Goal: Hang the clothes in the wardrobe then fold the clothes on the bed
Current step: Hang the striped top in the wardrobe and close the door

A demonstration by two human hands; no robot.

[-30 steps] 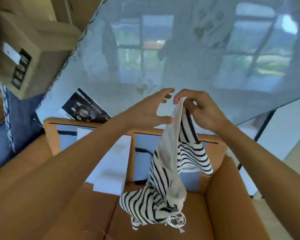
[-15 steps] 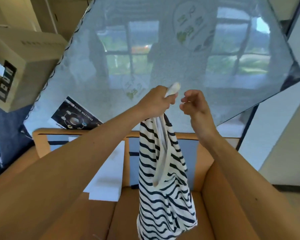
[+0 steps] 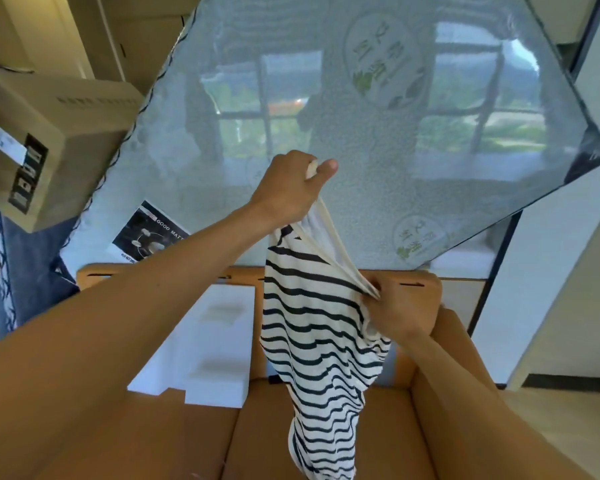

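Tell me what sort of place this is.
Likely a bedroom being furnished or moved into: a plastic-wrapped mattress stands on edge, a cardboard box sits at left, and white foam packing lies by the brown furniture.

hands: 2, left hand (image 3: pixel 288 190) and right hand (image 3: pixel 404 315) | striped garment (image 3: pixel 312 334): 1 | plastic-wrapped mattress (image 3: pixel 378 174): 1 | round printed logos on its cover: 2, upper logo (image 3: pixel 383 60) and lower logo (image 3: pixel 420 237) | window reflections in the cover: 2, left reflection (image 3: pixel 257 109) and right reflection (image 3: pixel 482 109) | cardboard box (image 3: pixel 49 143): 1 | leaflet (image 3: pixel 149 233): 1 | white foam block (image 3: pixel 215 341): 1
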